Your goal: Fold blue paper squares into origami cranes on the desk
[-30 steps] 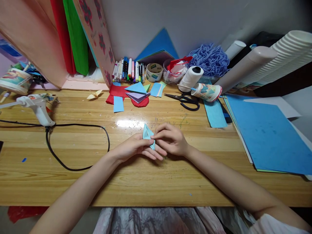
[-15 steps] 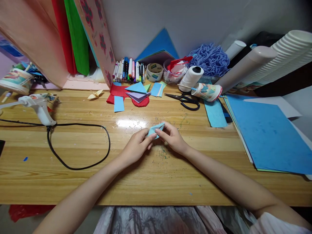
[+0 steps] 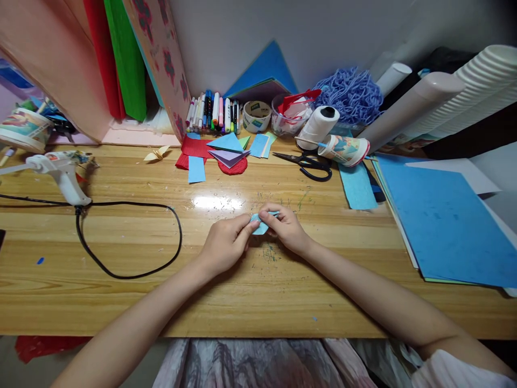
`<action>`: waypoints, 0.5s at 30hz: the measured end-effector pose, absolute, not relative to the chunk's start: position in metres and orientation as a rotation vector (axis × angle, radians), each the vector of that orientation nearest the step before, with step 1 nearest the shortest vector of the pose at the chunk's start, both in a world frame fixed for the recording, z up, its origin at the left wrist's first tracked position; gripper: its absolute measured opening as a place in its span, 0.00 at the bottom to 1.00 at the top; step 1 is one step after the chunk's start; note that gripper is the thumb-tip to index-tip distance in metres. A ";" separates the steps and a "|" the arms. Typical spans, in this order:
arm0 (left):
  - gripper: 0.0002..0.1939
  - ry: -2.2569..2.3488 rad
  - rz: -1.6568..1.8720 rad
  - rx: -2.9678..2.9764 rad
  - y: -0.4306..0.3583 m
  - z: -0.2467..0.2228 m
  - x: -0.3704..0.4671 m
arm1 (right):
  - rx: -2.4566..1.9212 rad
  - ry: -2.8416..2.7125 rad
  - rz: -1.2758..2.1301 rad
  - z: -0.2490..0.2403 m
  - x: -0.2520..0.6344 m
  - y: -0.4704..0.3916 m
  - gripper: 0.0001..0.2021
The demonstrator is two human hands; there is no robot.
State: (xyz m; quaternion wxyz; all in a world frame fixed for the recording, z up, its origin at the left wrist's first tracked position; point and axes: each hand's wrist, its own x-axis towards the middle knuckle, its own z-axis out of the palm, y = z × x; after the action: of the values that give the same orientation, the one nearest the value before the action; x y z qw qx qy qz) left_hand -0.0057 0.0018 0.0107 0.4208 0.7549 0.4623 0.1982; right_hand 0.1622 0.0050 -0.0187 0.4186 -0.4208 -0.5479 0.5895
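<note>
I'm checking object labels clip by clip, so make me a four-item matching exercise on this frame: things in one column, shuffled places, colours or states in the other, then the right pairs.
Things
1. Folded light-blue paper
2. Scissors
3. Glue gun
4. Yarn

Places, colours or states
A. White, with a black cord at its handle
B. Blue-purple, in a tangled heap
C. Held by the left hand and right hand
D. Black, lying with blades toward the picture's left

Pairs: 1-C, 2-D, 3-A, 4-B
</note>
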 end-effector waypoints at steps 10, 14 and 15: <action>0.22 1.033 0.464 1.860 0.005 0.014 -0.009 | -1.082 -1.443 1.426 -0.016 0.163 0.005 0.14; 0.20 1.062 0.508 1.880 0.007 0.007 -0.007 | -1.112 -1.477 1.310 -0.017 0.165 0.006 0.14; 0.19 1.069 0.507 1.867 0.007 0.005 -0.006 | -1.128 -1.474 1.268 -0.018 0.165 0.006 0.13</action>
State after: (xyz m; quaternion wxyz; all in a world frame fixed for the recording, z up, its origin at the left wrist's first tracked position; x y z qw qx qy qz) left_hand -0.0058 0.0067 0.0055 0.4488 0.7548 0.4322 0.2050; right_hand 0.1648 0.0059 -0.0180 0.4322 -0.4525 -0.5914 0.5086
